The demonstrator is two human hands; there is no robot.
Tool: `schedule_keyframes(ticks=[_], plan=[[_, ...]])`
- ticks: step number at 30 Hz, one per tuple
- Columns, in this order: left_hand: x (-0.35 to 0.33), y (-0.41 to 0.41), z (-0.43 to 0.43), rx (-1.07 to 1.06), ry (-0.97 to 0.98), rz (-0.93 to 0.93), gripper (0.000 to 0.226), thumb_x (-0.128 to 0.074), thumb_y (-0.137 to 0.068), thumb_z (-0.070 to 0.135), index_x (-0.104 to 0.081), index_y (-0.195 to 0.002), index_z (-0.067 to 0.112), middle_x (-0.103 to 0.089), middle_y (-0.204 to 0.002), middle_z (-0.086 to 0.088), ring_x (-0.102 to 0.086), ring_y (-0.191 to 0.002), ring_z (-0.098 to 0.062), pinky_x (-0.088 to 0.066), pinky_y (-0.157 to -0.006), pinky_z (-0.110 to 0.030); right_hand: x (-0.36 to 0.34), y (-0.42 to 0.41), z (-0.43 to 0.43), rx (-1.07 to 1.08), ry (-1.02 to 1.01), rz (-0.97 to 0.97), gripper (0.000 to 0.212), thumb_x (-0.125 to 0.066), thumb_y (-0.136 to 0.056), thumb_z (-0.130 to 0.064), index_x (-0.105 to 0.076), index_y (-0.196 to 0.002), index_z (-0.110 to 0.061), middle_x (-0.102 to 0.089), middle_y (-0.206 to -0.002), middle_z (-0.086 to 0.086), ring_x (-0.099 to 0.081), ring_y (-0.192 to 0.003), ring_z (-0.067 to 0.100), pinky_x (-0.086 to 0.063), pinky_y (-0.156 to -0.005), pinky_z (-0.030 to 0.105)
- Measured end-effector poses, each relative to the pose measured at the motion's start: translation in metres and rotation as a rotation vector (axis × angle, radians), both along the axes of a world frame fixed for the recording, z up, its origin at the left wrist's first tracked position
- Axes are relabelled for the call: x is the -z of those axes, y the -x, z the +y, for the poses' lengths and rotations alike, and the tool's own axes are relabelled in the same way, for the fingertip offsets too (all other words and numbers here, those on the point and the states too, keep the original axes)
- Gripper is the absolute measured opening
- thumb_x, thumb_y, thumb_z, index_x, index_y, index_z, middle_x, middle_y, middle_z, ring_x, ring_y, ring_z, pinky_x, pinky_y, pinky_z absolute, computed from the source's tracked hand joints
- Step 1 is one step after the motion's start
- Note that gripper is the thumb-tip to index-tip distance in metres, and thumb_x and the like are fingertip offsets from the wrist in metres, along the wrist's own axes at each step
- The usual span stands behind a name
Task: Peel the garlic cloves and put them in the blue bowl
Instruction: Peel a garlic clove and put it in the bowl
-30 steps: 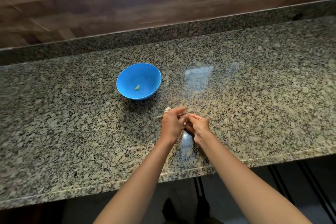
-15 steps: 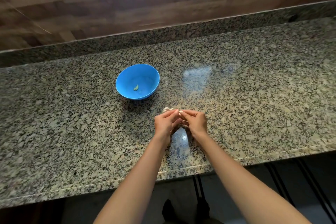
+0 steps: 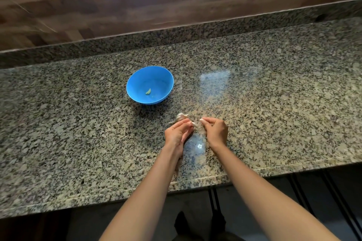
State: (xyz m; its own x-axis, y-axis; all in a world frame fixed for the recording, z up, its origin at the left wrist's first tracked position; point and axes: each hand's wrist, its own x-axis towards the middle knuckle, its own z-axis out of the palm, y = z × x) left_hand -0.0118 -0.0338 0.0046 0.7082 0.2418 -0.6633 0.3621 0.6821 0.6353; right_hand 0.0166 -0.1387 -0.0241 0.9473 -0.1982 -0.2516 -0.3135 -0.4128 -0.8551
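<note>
Hands have drawn apart: left hand pinches a garlic clove; right hand pinched thumb-to-forefinger, contents unclear. Advise short pulls, firm clove grip

Both forearms are stretched forward, the hands near each other but apart. A small pale garlic clove is pinched by the curled left hand; on the right hand, thumb and forefinger are pressed together.

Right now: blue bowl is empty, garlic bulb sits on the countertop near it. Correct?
No. The head view shows one peeled garlic clove lying in the blue bowl. The garlic bulb does sit on the granite countertop near it.
</note>
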Motion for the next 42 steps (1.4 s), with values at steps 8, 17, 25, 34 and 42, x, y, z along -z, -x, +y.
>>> schedule_keyframes(ticks=[8, 17, 25, 34, 42], plan=[[0.002, 0.0, 0.007, 0.127, -0.196, -0.051, 0.022, -0.066, -0.074, -0.013, -0.064, -0.096, -0.009, -0.067, -0.087, -0.012, -0.068, -0.072, -0.016, -0.056, -0.067, -0.02, -0.001, 0.0, 0.001, -0.231, 0.41, -0.1, 0.019, -0.061, -0.086, -0.023, -0.068, -0.103, -0.018, -0.067, -0.102, 0.0, -0.051, -0.071, 0.008, -0.025, -0.045, 0.012], [0.007, 0.001, 0.012, 0.252, -0.317, -0.067, 0.025, -0.059, -0.08, -0.013, -0.065, -0.102, -0.004, -0.068, -0.09, -0.011, -0.066, -0.072, -0.014, -0.055, -0.068, -0.019, 0.005, 0.006, -0.006, -0.324, 0.359, -0.139, 0.023, -0.058, -0.088, -0.024, -0.065, -0.109, -0.02, -0.061, -0.106, -0.001, -0.05, -0.094, 0.01, -0.04, -0.068, 0.018], [0.001, -0.001, 0.014, 0.324, -0.32, -0.126, 0.026, -0.066, -0.075, -0.011, -0.062, -0.098, 0.002, -0.067, -0.094, -0.014, -0.066, -0.085, -0.022, -0.055, -0.074, -0.024, 0.0, 0.008, -0.009, -0.243, -0.137, -0.01, 0.017, -0.067, -0.081, -0.017, -0.07, -0.097, -0.013, -0.071, -0.091, 0.002, -0.064, -0.076, 0.013, -0.054, -0.074, 0.026], [0.004, 0.003, 0.003, 0.305, -0.422, -0.135, 0.024, -0.071, -0.076, 0.005, -0.067, -0.099, 0.001, -0.07, -0.095, -0.014, -0.067, -0.077, -0.016, -0.055, -0.068, -0.02, -0.006, 0.009, -0.011, -0.098, -0.475, 0.162, 0.018, -0.066, -0.081, -0.01, -0.067, -0.098, -0.005, -0.07, -0.086, 0.011, -0.063, -0.064, 0.018, -0.049, -0.05, 0.017], [0.007, 0.005, 0.004, 0.33, -0.607, -0.2, 0.01, -0.069, -0.081, 0.01, -0.071, -0.09, 0.007, -0.07, -0.076, -0.006, -0.061, -0.064, -0.011, -0.051, -0.061, -0.018, -0.016, 0.002, -0.016, -0.167, -0.529, 0.256, 0.023, -0.064, -0.083, -0.013, -0.066, -0.102, -0.001, -0.07, -0.09, 0.014, -0.063, -0.059, 0.015, -0.051, -0.049, 0.018]])
